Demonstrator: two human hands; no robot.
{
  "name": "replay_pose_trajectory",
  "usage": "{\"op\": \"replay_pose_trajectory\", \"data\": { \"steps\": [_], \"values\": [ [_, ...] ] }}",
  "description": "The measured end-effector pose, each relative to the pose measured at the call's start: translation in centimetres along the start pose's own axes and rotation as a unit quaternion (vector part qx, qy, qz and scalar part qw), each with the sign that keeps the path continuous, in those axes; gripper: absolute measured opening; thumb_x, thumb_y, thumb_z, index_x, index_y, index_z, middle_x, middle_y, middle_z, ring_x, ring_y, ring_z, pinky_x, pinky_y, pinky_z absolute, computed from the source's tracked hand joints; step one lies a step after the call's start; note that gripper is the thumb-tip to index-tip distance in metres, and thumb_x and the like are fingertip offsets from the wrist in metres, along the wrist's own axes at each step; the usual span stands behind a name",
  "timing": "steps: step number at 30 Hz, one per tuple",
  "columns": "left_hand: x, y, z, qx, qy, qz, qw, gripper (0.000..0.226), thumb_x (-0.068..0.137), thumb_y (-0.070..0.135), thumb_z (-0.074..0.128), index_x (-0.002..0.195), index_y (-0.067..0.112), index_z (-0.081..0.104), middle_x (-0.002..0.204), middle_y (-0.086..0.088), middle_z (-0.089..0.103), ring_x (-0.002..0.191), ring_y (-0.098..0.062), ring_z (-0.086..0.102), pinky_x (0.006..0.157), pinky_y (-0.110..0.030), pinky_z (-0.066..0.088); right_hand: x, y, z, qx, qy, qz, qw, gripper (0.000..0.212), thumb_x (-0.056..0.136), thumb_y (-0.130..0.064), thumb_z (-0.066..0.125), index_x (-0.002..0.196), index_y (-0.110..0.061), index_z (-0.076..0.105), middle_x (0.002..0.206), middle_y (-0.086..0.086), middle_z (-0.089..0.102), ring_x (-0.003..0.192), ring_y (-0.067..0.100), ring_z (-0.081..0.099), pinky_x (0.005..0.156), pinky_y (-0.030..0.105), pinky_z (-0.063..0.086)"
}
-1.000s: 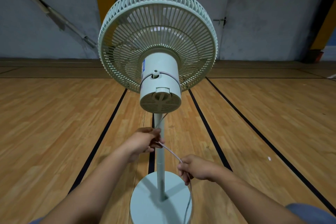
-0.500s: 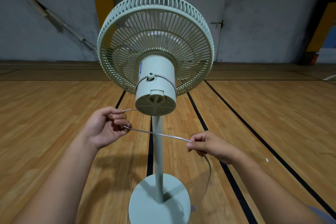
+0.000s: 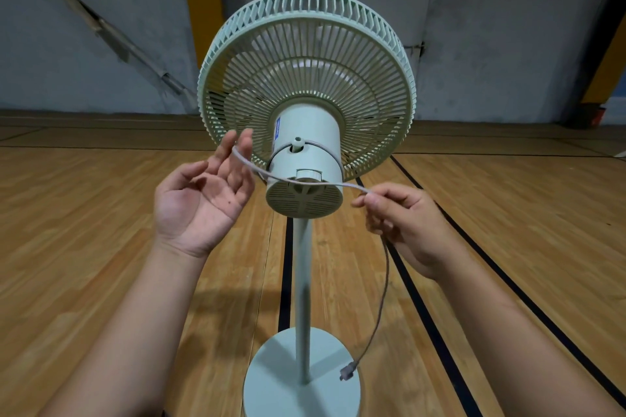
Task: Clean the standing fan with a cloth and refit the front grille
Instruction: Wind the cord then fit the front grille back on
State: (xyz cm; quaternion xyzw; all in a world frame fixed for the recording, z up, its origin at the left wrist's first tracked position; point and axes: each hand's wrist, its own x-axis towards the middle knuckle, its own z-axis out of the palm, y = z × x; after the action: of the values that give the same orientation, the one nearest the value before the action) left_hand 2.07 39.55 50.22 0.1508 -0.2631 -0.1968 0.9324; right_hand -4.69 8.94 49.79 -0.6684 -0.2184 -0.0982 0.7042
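Note:
A pale green standing fan [image 3: 305, 78] faces away from me, so its rear grille and round motor housing [image 3: 305, 159] are toward me. A thin grey power cord [image 3: 305, 182] is wrapped once around the housing and stretches across its back. My left hand [image 3: 200, 200] is left of the housing, palm up with fingers spread, and the cord lies over its fingertips. To the right of the housing, my right hand [image 3: 403, 217] pinches the cord. From there the cord hangs down to its plug [image 3: 347, 372], just above the round base [image 3: 288, 382]. No cloth is in view.
The fan's pole [image 3: 302, 281] rises from the base on a wooden sports floor with black lines [image 3: 508, 288]. A grey wall with a yellow pad [image 3: 203, 20] and a leaning pole [image 3: 101, 24] stands well behind the fan.
Both hands have risen from pole height to the level of the motor housing, carrying the cord up across its back. My left hand has opened from a grip to spread fingers.

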Motion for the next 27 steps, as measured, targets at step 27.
{"op": "replay_pose_trajectory", "data": {
  "steps": [27],
  "values": [
    [0.9,0.0,2.3,0.188,-0.117,-0.086,0.971,0.065,0.102,0.011,0.036,0.167,0.006,0.03,0.173,-0.016,0.03,0.14,-0.027,0.059,0.092,-0.029,0.055,2.5,0.1,-1.1,0.072,0.221,-0.031,0.972,0.029,0.105,-0.033,0.063,0.089,-0.01,0.072,0.063,0.004,0.043,0.051,0.014,0.033,0.048,0.026,0.03]
  ]
}}
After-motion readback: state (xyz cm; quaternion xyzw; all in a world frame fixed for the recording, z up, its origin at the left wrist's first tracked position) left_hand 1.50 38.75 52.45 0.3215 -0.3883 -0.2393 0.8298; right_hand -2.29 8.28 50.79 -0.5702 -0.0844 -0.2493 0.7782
